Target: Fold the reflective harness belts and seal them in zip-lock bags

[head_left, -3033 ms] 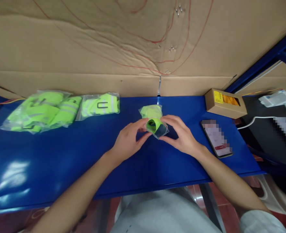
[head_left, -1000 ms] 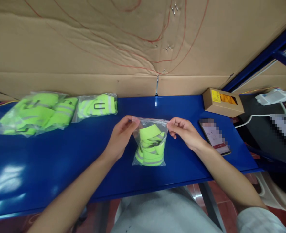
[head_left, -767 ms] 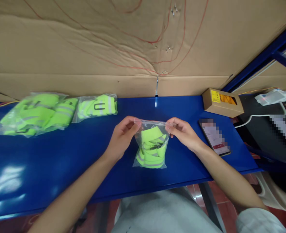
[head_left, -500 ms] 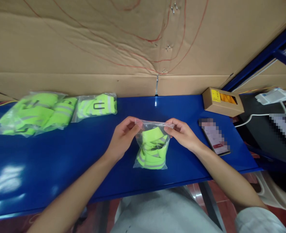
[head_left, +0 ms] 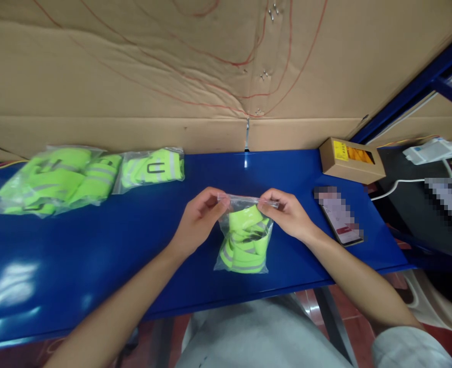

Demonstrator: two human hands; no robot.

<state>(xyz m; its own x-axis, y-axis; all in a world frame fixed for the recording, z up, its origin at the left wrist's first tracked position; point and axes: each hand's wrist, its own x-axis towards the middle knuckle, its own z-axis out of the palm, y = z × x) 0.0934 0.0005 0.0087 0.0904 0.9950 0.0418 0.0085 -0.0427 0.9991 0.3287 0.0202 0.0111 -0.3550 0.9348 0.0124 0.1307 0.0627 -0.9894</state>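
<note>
A clear zip bag (head_left: 244,245) with a folded neon-yellow reflective strap inside is held over the front of the blue table (head_left: 134,245). My left hand (head_left: 203,217) pinches the bag's top strip at its left corner. At the right end of the same strip, my right hand (head_left: 287,212) grips it between thumb and fingers. Grey reflective bands and a dark piece show through the plastic. I cannot tell whether the seal is fully closed.
Bags of similar neon straps (head_left: 57,179) lie at the back left, with a smaller bag (head_left: 152,168) beside them. On the right are a phone (head_left: 338,214) and a cardboard box (head_left: 350,161) with a window. A cardboard wall (head_left: 152,133) rises behind the table.
Both hands remain on the bag's top strip. The bag has shifted slightly right and toward me, and the left hand has moved a little to the right with it.
</note>
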